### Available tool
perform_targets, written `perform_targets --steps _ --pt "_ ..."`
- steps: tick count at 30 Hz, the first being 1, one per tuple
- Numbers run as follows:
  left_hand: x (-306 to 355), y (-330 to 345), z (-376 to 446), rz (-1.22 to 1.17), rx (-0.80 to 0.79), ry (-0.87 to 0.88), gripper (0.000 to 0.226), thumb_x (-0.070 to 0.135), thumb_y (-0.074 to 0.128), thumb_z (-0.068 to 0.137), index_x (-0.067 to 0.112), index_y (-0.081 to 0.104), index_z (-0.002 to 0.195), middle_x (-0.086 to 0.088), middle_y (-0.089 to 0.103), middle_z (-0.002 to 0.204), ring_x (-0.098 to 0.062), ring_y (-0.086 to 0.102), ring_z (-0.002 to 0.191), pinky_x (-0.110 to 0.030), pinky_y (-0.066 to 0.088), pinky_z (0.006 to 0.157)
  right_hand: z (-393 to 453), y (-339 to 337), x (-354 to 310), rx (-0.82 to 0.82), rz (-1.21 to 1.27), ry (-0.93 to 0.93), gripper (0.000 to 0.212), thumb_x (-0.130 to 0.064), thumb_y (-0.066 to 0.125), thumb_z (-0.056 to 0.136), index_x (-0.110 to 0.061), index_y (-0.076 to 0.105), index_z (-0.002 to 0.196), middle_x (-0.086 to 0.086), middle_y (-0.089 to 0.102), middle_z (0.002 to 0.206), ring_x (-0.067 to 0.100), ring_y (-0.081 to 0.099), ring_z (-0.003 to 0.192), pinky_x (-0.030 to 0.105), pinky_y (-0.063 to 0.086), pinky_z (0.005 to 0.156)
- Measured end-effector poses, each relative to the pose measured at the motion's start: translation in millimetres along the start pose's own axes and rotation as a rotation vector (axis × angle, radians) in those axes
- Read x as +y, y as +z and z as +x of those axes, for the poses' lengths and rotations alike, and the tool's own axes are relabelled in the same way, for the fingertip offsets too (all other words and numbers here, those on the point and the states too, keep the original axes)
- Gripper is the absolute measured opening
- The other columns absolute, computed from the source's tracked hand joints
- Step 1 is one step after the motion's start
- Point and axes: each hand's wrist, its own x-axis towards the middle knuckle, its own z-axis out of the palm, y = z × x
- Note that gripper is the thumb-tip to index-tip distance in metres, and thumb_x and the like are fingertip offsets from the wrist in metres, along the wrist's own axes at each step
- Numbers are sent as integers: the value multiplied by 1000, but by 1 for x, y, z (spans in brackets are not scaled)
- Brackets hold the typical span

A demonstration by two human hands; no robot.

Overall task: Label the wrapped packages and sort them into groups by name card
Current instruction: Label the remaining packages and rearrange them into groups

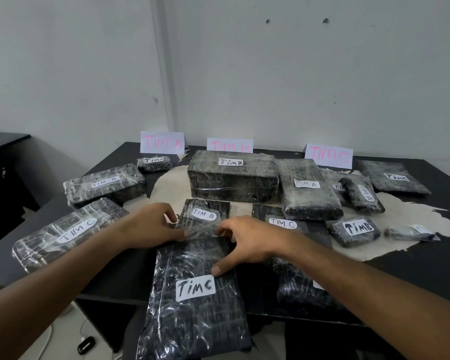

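Labeling looks basically done since every readable package has a tag, but sorting's barely started: both hands, left hand [151,224] and right hand [244,241], fingers spread and gripping nothing, rest on the Tim C package [195,302] right under them, cards [162,142] well beyond.

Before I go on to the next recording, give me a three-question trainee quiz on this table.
1. True or false: the TIM C name card stands at the back right of the table.
2. What label is on the large block just in front of the TIM B name card? A) TIM A B) TIM B C) TIM C
3. Fill in: the right hand has its thumb on the near package labelled ____.

Key: 1 true; 2 B; 3 TIM C.
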Motion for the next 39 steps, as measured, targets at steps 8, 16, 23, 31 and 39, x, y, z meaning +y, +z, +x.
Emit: perform_targets --steps 8,16,23,31,39 --pt "-4 -2 -27 -122 -194 126 72 94 66 60 28 72 87 1 72 82 -18 68 76 -36 51 70 -3 -3 0 21 86 -15 63 -63 89 63 -35 55 107 -17 60 103 1 59 90 20 44 67" --pt "8 -3 -16 -473 -113 112 55 70 80 68 26 72 99 7 79 89 -8 75 80 -26 56 74 -7 -14 17 19 534 22 67 -29 96 69 -20 51 117 7 71 111 22 77 88 41 64 68" --pt "30 -3 -3 -814 -92 133 41 44 79 83 12 70 108 -3 80 93 -14 77 82 -21 55 69 -12 -27 36 196 766 43 64 -39 90 75 -24 54 125 8 75 111 29 77 90 38 60 62" --pt "61 -6 27 -870 -85 165 45 42 77 86 8 65 113 -12 78 87 -22 74 79 -32 59 72 -32 -66 103 805 -112 425 75 -76 66 79 -22 58 130 9 58 134 33 54 127 46 47 102" --pt "88 12 54 -882 -91 195 48 46 78 82 7 66 107 3 70 62 -7 67 55 -17 50 51 -30 -59 121 473 -83 720 159 -110 47 35 -25 5 162 22 4 169 50 21 150 69 26 116"
